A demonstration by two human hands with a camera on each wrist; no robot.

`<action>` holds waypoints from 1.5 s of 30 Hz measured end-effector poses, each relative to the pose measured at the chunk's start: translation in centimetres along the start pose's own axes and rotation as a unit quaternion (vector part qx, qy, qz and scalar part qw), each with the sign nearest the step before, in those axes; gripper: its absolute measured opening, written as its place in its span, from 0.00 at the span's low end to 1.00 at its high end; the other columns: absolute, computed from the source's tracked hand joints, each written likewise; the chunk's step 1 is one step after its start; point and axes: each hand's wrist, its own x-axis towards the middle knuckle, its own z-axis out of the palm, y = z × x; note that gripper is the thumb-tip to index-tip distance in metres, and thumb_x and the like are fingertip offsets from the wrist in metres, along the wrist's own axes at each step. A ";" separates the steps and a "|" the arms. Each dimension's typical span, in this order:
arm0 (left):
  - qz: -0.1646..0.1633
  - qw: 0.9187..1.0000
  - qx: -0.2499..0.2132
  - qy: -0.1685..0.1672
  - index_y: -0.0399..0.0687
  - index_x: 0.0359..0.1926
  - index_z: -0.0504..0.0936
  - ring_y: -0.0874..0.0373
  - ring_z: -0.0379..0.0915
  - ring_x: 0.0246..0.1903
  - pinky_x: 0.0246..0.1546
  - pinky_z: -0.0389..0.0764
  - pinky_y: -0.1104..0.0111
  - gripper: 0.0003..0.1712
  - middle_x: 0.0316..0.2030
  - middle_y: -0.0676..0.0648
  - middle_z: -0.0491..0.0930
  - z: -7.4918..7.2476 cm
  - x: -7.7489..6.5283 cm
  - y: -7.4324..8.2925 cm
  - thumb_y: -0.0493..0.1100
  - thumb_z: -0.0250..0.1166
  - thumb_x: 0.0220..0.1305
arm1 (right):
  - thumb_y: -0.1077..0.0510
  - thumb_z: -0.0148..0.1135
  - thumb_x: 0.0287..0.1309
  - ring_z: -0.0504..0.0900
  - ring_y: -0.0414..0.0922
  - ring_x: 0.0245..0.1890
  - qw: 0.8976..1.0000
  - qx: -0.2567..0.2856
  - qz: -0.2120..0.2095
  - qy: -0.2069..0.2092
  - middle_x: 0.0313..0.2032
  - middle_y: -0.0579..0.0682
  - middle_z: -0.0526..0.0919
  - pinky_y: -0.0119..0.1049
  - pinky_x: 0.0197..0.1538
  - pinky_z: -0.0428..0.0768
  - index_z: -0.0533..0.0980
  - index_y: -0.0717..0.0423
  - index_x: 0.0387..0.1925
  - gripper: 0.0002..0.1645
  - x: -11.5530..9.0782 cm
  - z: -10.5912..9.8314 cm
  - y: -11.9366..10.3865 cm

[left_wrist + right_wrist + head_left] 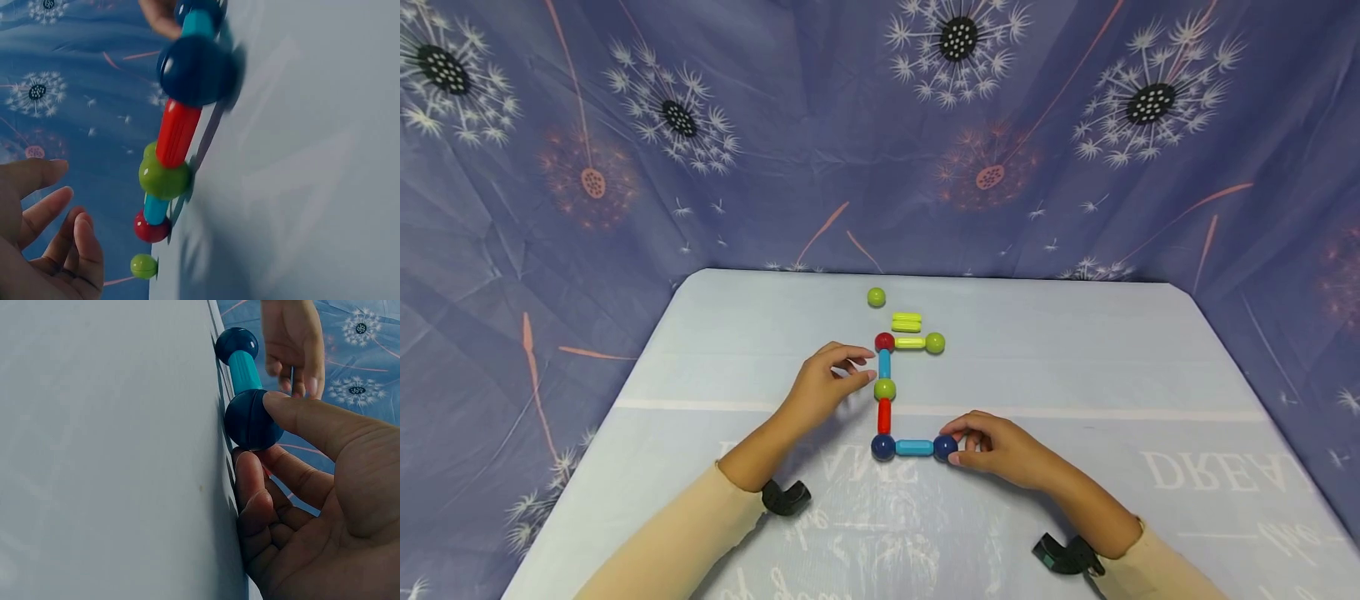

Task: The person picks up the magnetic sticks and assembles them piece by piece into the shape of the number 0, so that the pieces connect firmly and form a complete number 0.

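Note:
My right hand (1000,450) pinches a dark blue ball (945,448) between thumb and fingers. From that ball a light blue rod (914,448) runs left to a second dark blue ball (883,447). A red rod (884,417) leads away from there to a green ball (884,389), followed by another light blue rod (884,364) and a red ball (884,342). A yellow-green rod (910,342) joins the red ball to a green end ball (935,342). Just left of the far light blue rod is my left hand (820,385), fingers loosely bent, with nothing in its grasp.
Beyond the chain, two loose yellow-green rods (906,322) lie side by side. A loose green ball (876,297) sits near the far edge of the white table (1075,350). A blue dandelion-print cloth (850,150) hangs behind. Each wrist wears a black band.

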 end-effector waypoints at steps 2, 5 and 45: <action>0.000 1.000 0.006 0.003 0.50 0.53 0.86 0.57 0.78 0.42 0.48 0.82 0.61 0.18 0.46 0.48 0.82 0.0 0.8 0.1 0.46 0.73 0.63 | 0.50 0.72 0.60 0.74 0.38 0.34 1.000 0.001 0.000 -0.001 0.39 0.49 0.79 0.27 0.35 0.74 0.81 0.47 0.54 0.21 0.0 0.0 0.0; -0.008 1.000 0.013 0.000 0.49 0.54 0.86 0.55 0.79 0.43 0.49 0.82 0.60 0.19 0.47 0.46 0.82 0.1 1.9 0.2 0.45 0.72 0.63 | 0.50 0.72 0.60 0.75 0.38 0.34 1.000 0.002 -0.001 -0.002 0.40 0.50 0.80 0.27 0.35 0.74 0.81 0.47 0.54 0.21 0.0 0.0 0.1; 0.018 0.982 0.176 -0.064 0.48 0.51 0.88 0.52 0.78 0.50 0.52 0.79 0.59 0.15 0.48 0.45 0.83 3.6 12.3 -1.0 0.44 0.70 0.65 | 0.49 0.71 0.61 0.75 0.36 0.34 1.000 -0.005 -0.015 0.002 0.41 0.48 0.80 0.28 0.36 0.75 0.81 0.45 0.54 0.20 0.0 -0.1 0.5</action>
